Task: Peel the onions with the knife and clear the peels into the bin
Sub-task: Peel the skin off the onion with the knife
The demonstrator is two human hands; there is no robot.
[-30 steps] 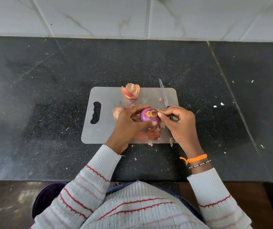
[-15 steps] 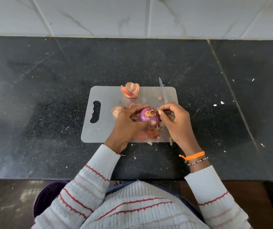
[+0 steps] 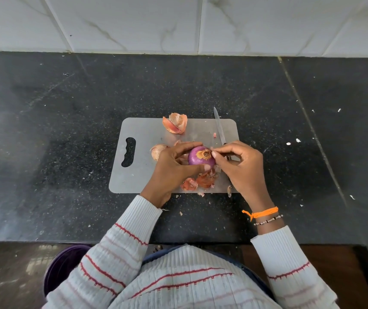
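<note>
Since a second ago your right hand (image 3: 243, 168) shifted its pinch to the root scrap while your left hand (image 3: 174, 168) cupped the onion (image 3: 197, 160) mid-frame above the board (image 3: 143, 175); slick, firm bulb, brittle skin, so pinch near the root.

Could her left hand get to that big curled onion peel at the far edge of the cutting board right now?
Probably not at once. The left hand grips the purple onion, so it is busy. The curled peel lies in the open on the cutting board, just beyond that hand, nothing covering it; once the onion is set down, the way looks free.
</note>
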